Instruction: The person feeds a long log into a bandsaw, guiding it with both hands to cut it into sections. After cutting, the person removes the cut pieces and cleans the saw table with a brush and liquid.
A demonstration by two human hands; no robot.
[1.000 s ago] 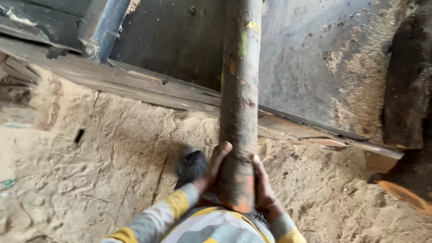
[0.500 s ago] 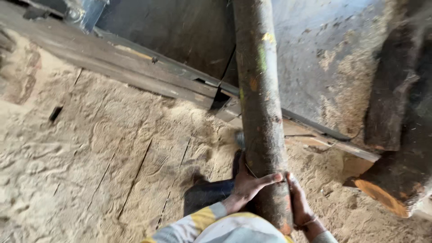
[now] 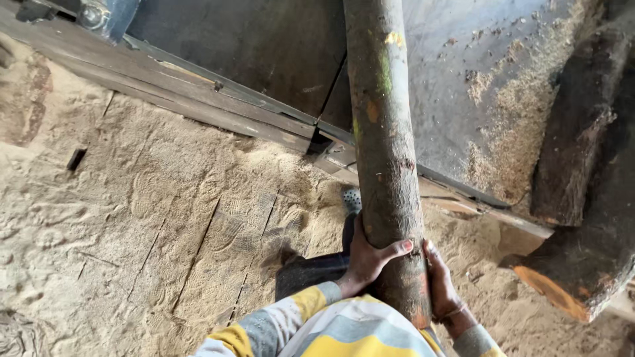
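Observation:
A long round log [image 3: 383, 145] with brown bark and yellow-green patches runs from my chest up onto a grey metal bed [image 3: 456, 92]. My left hand [image 3: 370, 254] wraps around the log's near end from the left, fingers curled over the bark. On the other side, my right hand [image 3: 440, 277] presses against the same end. Both sleeves are striped yellow and grey.
Sawdust covers the plank floor [image 3: 152, 218], marked with shoe prints. A metal rail [image 3: 198, 99] edges the bed. Two dark, rough logs [image 3: 582, 198] lie at the right, one showing an orange cut end. My foot in a dark trouser leg [image 3: 317, 271] stands below the log.
The view has shifted left and down across the floor, and the log now sits further right in view. Both hands have kept their hold on its near end.

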